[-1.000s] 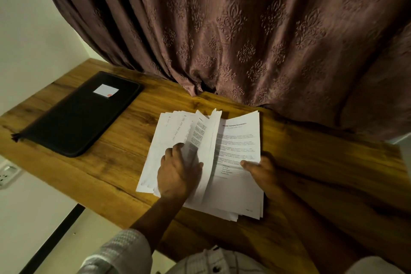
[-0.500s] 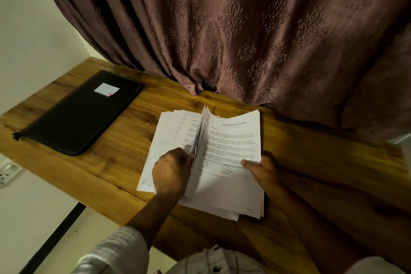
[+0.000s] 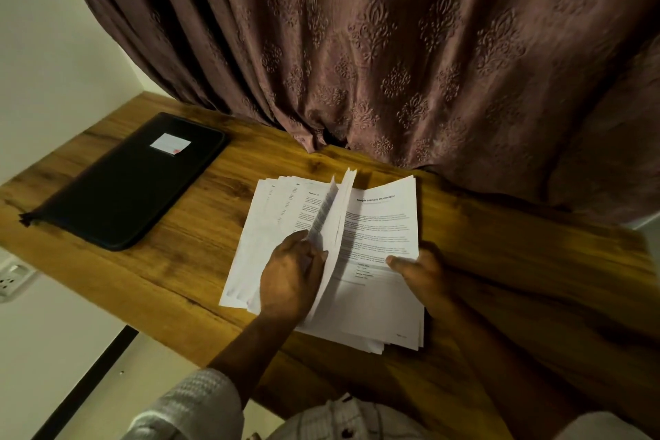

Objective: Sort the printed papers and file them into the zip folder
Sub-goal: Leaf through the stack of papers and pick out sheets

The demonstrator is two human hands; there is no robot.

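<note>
**Both hands in the papers, folder flat to the left**

The papers (image 3: 378, 225) lie in the middle of the wooden table (image 3: 518, 261), split in two. There is a fanned layer on the left and a squarer stack on the right, topped by a titled printed page. Between the halves a few sheets (image 3: 339, 211) stand up on edge, tilted slightly to the right.

The left hand (image 3: 293, 275) is at their lower end, back of the hand up. Its fingers curl over the fanned layer and its thumb presses against the standing sheets, so it pinches them there. The right hand (image 3: 418, 271) is at the stack's right edge. Its thumb lies flat across the top page and its other fingers are tucked beneath, out of sight, gripping that side of the papers.

And the folder (image 3: 125, 186): black, flat and closed, it lies well to the left of the papers and clear of them, slanting toward the far left corner. A small white label (image 3: 170, 144) sits on its cover near the far end.

A brown patterned curtain (image 3: 357, 46) hangs behind, its hem touching the tabletop just beyond the papers. A wall socket (image 3: 12, 277) shows below the table's left edge. A pale checked sleeve (image 3: 193, 404) covers the left arm near the elbow.
</note>
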